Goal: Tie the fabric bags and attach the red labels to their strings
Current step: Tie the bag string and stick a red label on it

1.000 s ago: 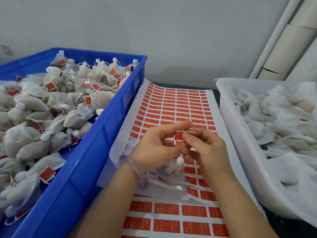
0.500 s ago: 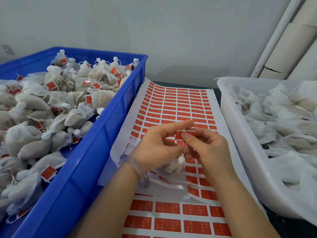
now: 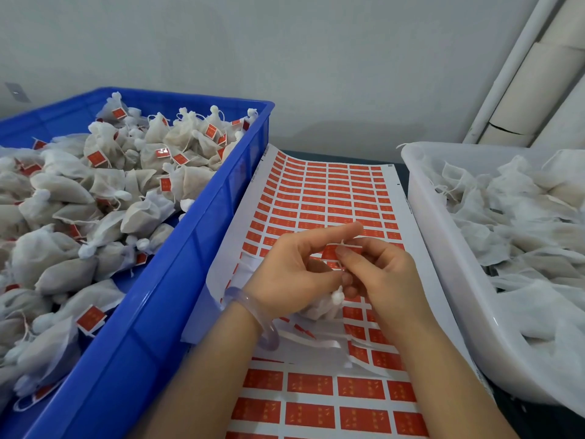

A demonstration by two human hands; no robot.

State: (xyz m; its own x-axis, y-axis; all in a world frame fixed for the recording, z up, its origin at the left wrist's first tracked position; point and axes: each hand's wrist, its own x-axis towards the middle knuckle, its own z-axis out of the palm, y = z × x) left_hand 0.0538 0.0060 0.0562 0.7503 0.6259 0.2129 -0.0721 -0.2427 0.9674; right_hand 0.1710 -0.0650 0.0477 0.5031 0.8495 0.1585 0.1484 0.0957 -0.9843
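A small white fabric bag (image 3: 323, 307) hangs under my two hands over the label sheet (image 3: 329, 198). My left hand (image 3: 291, 274) curls around the bag's top, forefinger stretched out. My right hand (image 3: 380, 274) pinches a red label (image 3: 332, 251) together with the bag's white string (image 3: 343, 243) at its fingertips. Whether the label is stuck to the string I cannot tell. The sheet carries rows of red labels and lies between the two bins.
A blue crate (image 3: 190, 248) on the left holds several tied bags with red labels. A white tub (image 3: 449, 280) on the right holds untied fabric bags. Peeled backing strips (image 3: 316, 340) curl near my wrists. A grey wall and pipes stand behind.
Both hands stay at the same spot over the sheet; the fingers shift slightly around the label and string.
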